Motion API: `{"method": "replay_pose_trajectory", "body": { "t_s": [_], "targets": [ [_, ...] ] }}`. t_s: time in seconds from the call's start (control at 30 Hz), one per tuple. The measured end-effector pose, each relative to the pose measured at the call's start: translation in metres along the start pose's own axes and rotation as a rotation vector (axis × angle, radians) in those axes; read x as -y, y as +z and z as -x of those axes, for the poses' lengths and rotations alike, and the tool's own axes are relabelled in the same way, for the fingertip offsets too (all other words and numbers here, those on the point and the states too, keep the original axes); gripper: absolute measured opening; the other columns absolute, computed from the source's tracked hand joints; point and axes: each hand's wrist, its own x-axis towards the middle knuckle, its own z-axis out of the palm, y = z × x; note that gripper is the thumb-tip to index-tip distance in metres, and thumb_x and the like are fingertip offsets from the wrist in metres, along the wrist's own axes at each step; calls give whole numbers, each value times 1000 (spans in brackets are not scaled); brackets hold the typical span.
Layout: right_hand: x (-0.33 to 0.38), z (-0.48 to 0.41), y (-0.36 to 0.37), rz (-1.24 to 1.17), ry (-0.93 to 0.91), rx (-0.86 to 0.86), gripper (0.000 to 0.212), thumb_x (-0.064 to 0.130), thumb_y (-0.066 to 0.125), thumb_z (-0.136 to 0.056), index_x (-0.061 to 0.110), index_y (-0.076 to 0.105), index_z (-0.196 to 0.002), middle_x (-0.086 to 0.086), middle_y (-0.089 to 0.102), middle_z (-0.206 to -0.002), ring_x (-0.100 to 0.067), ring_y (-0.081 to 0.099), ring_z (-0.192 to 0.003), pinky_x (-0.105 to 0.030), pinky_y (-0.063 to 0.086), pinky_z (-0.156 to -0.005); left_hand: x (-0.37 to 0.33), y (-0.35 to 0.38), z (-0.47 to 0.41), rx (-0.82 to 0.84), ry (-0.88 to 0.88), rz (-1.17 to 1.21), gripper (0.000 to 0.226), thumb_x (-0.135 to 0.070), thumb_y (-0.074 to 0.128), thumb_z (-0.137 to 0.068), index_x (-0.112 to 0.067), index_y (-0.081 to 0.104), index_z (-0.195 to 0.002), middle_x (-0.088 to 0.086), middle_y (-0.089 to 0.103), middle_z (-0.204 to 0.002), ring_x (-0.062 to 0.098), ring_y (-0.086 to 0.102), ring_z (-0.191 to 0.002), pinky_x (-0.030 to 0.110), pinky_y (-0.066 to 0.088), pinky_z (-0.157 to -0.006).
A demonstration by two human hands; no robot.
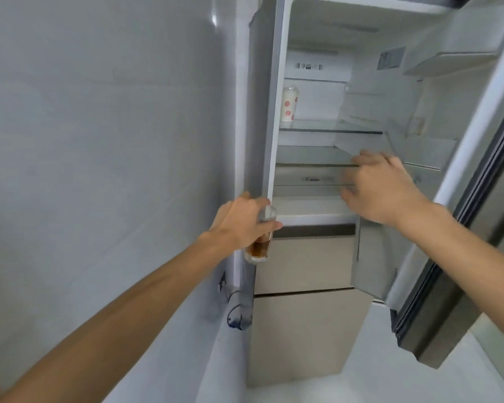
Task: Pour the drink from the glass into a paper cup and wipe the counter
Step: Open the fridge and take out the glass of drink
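My left hand (242, 222) grips a clear glass (259, 245) by its upper part, just left of the open fridge's frame. A brown drink fills the bottom of the glass. A stack of white paper cups (288, 104) with red flower prints stands on the upper glass shelf, at its left end, inside a plastic wrap. My right hand (381, 187) is raised in front of the middle shelves with relaxed fingers, blurred, holding nothing.
The fridge (317, 257) stands against a grey wall (99, 141); its door (463, 199) is swung open on the right, close to my right forearm. Glass shelves (329, 130) inside hold little else. Closed drawers sit below. A cable (234, 311) hangs by the fridge's lower left.
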Motion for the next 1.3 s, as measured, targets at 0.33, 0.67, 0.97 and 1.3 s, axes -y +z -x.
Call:
{"method": "replay_pose_trajectory", "body": {
  "t_s": [0.33, 0.67, 0.97, 1.3],
  "targets": [
    [-32, 11, 34, 180, -489, -307, 28, 22, 47, -84, 13, 73, -92, -3, 72, -92, -26, 67, -92, -39, 41, -91, 36, 12, -32, 16, -97, 5, 59, -62, 61, -86, -28, 55, -134, 8, 57, -122, 25, 62, -98, 37, 55, -87],
    [58, -91, 61, 118, -588, -339, 34, 23, 50, -88, 14, 64, -118, -4, 70, -102, -26, 62, -100, -39, 38, -101, 60, 6, -67, -36, -111, 5, 57, -65, 64, -83, -29, 61, -127, 4, 62, -112, 20, 61, -92, 29, 44, -69],
    [84, -179, 122, 392, -507, -398, 58, 35, 37, -99, -2, 43, -143, -23, 40, -151, -37, 22, -148, -49, -4, -120, 91, -7, -93, -68, -189, -37, 62, -65, 64, -82, -26, 60, -130, 8, 60, -120, 29, 65, -101, 37, 54, -84],
    [97, -257, 163, 396, -489, -394, 63, 39, 18, -102, 3, 19, -153, -17, 11, -163, -31, 2, -152, -46, -4, -122, 106, -3, -127, -34, -212, -44, 66, -64, 66, -81, -25, 58, -134, 7, 61, -118, 27, 65, -98, 40, 55, -86]
  ]
}}
